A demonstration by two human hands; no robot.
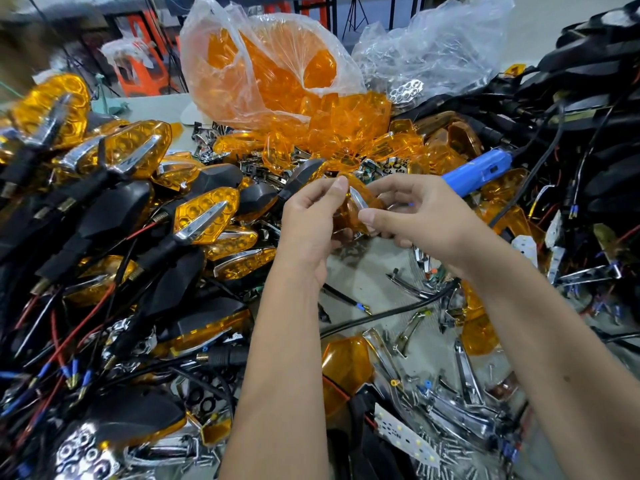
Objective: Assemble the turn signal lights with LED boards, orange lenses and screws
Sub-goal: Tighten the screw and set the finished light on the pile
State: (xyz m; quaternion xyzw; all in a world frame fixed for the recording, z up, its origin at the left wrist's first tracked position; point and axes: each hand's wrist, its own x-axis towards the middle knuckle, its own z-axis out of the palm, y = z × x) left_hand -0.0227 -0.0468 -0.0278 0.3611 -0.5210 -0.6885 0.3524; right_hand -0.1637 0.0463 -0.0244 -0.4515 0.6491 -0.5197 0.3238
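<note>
Head view. Both hands meet over the middle of the worktop (360, 271), above a bare grey patch ringed by parts. Left hand (308, 216) holds an orange lens (348, 211) from the left, thumb up on its top edge and fingers (341, 233) curled beneath it. Right hand (412, 211) pinches the same piece from the right, thumb tip on a chrome trim strip (356, 199) that lies across the lens face. Whether the strip is fully seated cannot be told; the hands hide most of the join.

Judged step: fitting trim to lens, ahead of closing up a lamp. No black housing is in either hand.

Supplies: finished turn signal lights (204, 216) piled at left with their wires; loose lenses spilling from a clear plastic bag (277, 67) at the back; a blue electric screwdriver (478, 171) lying just behind the right hand; an LED board (407, 434) and scattered screws (450, 448) near the lower edge; loose chrome strips on the worktop to the right of the arms.

Next move likely calls for pressing the strip home, then freeing one hand for a housing and board; screwdriver is within easy reach. Small tabs probably need careful alignment before pressure
</note>
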